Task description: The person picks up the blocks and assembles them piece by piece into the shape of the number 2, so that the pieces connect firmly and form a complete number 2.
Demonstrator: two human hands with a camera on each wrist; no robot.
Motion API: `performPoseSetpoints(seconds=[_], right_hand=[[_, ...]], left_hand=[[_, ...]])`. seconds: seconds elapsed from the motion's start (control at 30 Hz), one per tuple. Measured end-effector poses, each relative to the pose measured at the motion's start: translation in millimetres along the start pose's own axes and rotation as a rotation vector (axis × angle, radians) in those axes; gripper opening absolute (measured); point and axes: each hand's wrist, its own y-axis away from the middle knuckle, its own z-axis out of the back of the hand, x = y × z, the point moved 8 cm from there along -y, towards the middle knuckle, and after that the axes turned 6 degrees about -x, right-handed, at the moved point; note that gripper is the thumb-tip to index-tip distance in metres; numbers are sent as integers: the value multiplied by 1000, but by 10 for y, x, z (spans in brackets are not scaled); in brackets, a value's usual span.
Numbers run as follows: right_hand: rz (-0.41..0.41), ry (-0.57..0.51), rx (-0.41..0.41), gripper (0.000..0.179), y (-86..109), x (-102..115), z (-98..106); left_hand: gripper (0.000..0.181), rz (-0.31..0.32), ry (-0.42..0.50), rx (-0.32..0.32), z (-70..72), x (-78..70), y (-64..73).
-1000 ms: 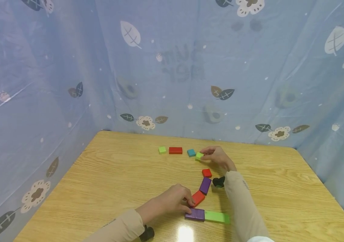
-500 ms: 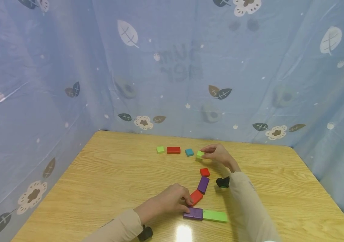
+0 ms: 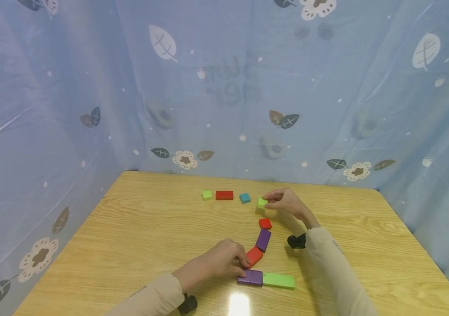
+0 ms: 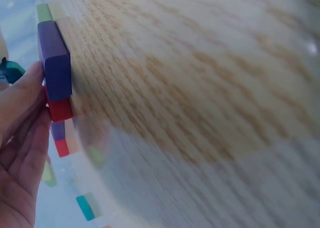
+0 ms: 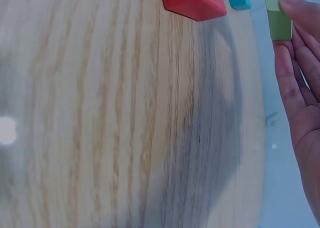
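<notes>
My right hand (image 3: 287,202) pinches a small light green block (image 3: 261,203) between thumb and fingertips, close over the table's far part. In the right wrist view the thumb lies on one face of that green block (image 5: 279,15). My left hand (image 3: 224,259) rests by the near blocks, its thumb tip at a purple block (image 3: 250,278) and its fingertips at a red block (image 3: 254,256). The left wrist view has the thumb against the purple block (image 4: 56,63) and the fingers alongside the red one. A long green block (image 3: 278,280) adjoins the purple one.
Beyond the red block, another purple block (image 3: 263,240) and a small red block (image 3: 265,224) continue a curving line. Farther back lie a blue block (image 3: 245,198), a red block (image 3: 224,195) and a small green block (image 3: 206,195). A patterned curtain (image 3: 224,87) surrounds the wooden table (image 3: 149,228).
My right hand has drawn the small green block to the right, widening its gap from the blue block. The left hand stays at the same blocks. The head view has shifted slightly.
</notes>
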Motion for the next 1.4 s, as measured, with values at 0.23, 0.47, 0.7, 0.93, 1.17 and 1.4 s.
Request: performPoseSetpoints(seconds=[0.23, 0.47, 0.7, 0.93, 1.17, 1.4], right_hand=[[33, -3, 35, 35, 31, 46, -59], [43, 2, 70, 34, 87, 82, -124], [92, 58, 120, 33, 129, 146, -180], [118, 44, 179, 29, 141, 119, -234], [210, 122, 172, 29, 153, 157, -219], [408, 239, 200, 27, 123, 251, -264]], left_hand=[[19, 12, 8, -6, 25, 9, 10], [18, 19, 4, -4, 26, 10, 13], [18, 20, 8, -6, 21, 22, 13], [18, 12, 18, -10, 8, 29, 11], [18, 11, 14, -2, 3, 30, 10], [18, 7, 26, 3, 15, 12, 1]])
